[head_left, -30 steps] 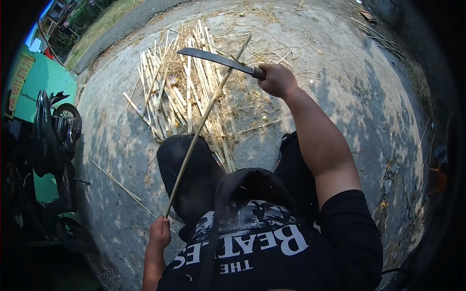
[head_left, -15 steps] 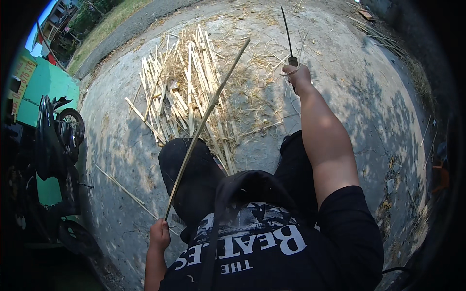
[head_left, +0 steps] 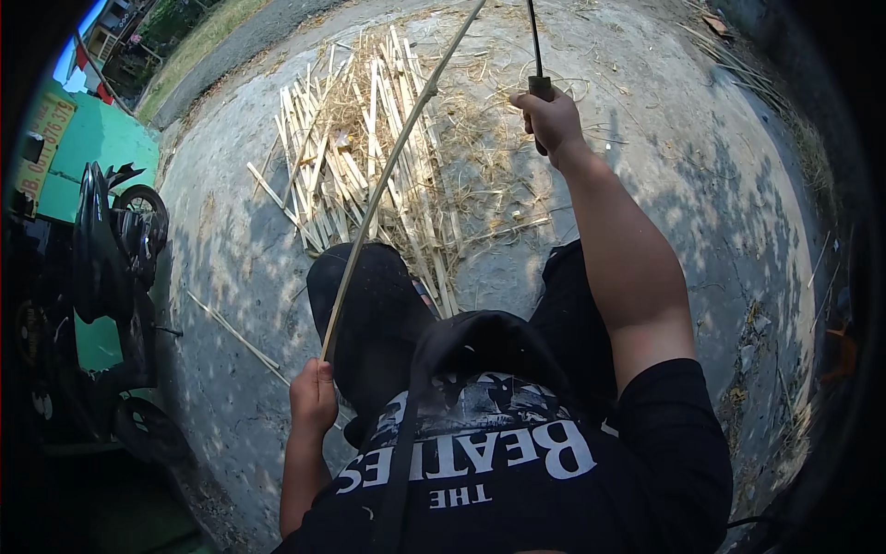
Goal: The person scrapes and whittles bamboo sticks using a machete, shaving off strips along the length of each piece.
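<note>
My left hand (head_left: 313, 397) is closed round the lower end of a long, thin bamboo strip (head_left: 383, 180), which slants up and to the right past my knee until its far end leaves the view at the top. A joint shows as a small bump along the strip. Out in front, on an outstretched arm, my right hand (head_left: 556, 122) grips the dark handle of a long-bladed knife (head_left: 535, 46). Its narrow dark blade points away from me, beside the strip and apart from it, and its tip is cut off by the frame.
Ahead of my knees, a pile of pale split bamboo strips (head_left: 374, 157) lies on grey concrete, with curly shavings (head_left: 489, 175) around it. A few loose strips (head_left: 235, 332) lie to the left. Beyond them stands a motorcycle (head_left: 115, 277). More sticks (head_left: 743, 69) lie far right.
Both hands have moved up and away from my body, the left with the bamboo strip. The strip's far end and the knife's tip have passed out of view at the top.
</note>
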### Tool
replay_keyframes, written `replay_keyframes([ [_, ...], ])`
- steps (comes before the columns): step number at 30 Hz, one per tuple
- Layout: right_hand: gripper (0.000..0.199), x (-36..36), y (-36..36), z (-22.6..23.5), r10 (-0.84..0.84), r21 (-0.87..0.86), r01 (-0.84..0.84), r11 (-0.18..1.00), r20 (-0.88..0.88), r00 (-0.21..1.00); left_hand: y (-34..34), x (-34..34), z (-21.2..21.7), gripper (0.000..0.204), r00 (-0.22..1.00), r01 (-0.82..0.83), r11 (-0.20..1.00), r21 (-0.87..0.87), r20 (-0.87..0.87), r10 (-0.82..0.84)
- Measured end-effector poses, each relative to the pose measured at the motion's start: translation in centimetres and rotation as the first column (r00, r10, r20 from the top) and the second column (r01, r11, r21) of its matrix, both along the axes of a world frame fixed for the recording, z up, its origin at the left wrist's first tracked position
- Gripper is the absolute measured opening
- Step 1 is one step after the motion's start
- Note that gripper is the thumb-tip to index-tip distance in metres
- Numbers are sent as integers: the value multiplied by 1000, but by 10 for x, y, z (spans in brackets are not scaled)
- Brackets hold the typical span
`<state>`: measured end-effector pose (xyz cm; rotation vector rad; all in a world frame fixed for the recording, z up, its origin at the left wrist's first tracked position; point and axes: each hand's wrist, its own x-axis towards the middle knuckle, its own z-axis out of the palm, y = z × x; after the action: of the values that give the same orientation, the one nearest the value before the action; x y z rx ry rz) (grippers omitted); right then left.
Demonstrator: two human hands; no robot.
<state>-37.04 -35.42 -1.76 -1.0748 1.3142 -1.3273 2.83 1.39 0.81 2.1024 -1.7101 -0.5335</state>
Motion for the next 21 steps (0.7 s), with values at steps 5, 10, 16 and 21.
replay_keyframes([
  [5, 39, 45, 33, 10, 353, -159, -411, 898, -298, 887, -39, -21, 6, 45, 999, -23, 999, -31, 37, 24],
  [10, 22, 79, 66, 14, 425, -51, -664, 746, -730, 535, -54, -32, 9, 47, 995, -24, 1000, 11, 98, 23],
  [16, 19, 98, 70, 2, 415, 140, -743, 655, -888, 199, -51, -37, 14, 45, 985, -43, 998, 51, 170, 34],
  [21, 20, 93, 66, -1, 436, 191, -720, 667, -884, 170, -42, -35, 24, 43, 960, -89, 990, 111, 274, 55],
])
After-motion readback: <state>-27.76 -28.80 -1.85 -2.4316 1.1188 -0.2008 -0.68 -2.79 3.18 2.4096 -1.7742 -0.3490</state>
